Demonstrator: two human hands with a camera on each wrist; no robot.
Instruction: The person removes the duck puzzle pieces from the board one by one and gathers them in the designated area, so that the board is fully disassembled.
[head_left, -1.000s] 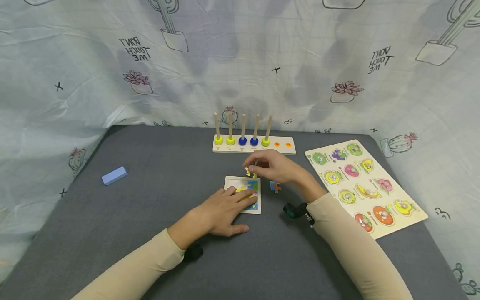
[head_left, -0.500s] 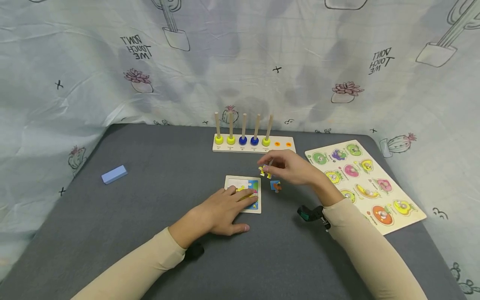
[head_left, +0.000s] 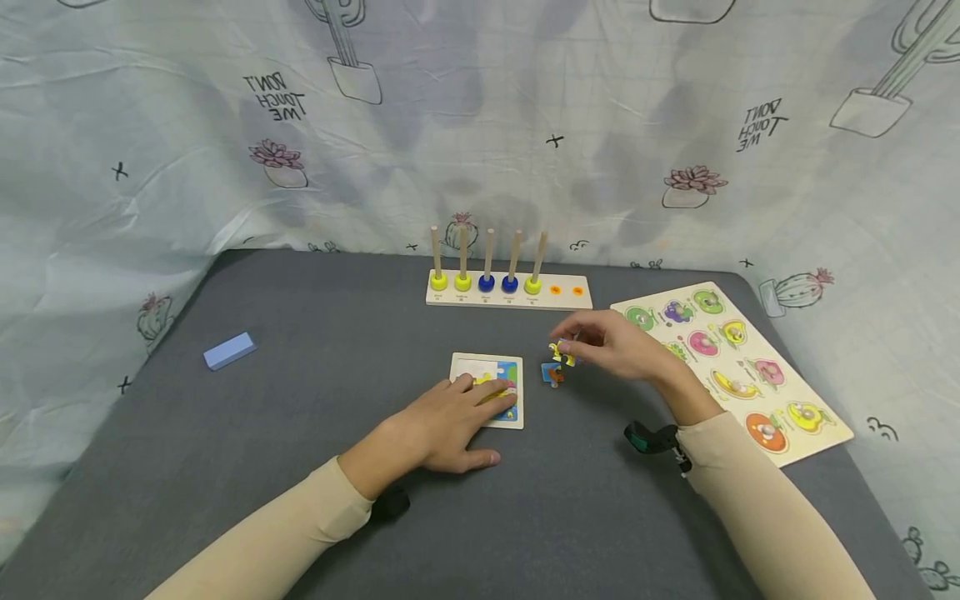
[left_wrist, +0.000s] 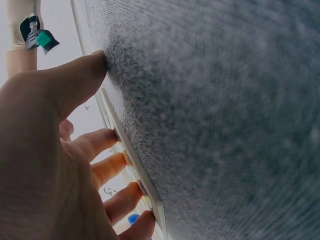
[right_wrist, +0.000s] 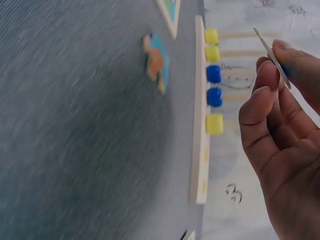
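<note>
My left hand [head_left: 446, 423] lies with spread fingers on a small jigsaw board [head_left: 514, 421], whose picture is partly hidden beneath them. In the left wrist view the fingertips touch the framed board [left_wrist: 135, 165]. To the right, my right hand [head_left: 618, 346] pinches a yellow puzzle piece [head_left: 561, 354] between thumb and fingers, held above the table. Edge-on, that thin puzzle piece [right_wrist: 272, 57] shows in the right wrist view. Just below it in the head view lies a blue and orange puzzle piece [head_left: 551, 373], flat on the cloth.
Behind the hands stands a peg board [head_left: 510, 300] with yellow and blue rings on upright pegs. A large fruit knob puzzle [head_left: 738, 367] lies at the right, partly under the right forearm. A blue block [head_left: 229, 351] is far left. A patterned curtain [head_left: 480, 125] closes the back.
My right hand has moved right, away from the jigsaw board, carrying the yellow puzzle piece over beside the piece on the table. The left hand has stayed on the board.
</note>
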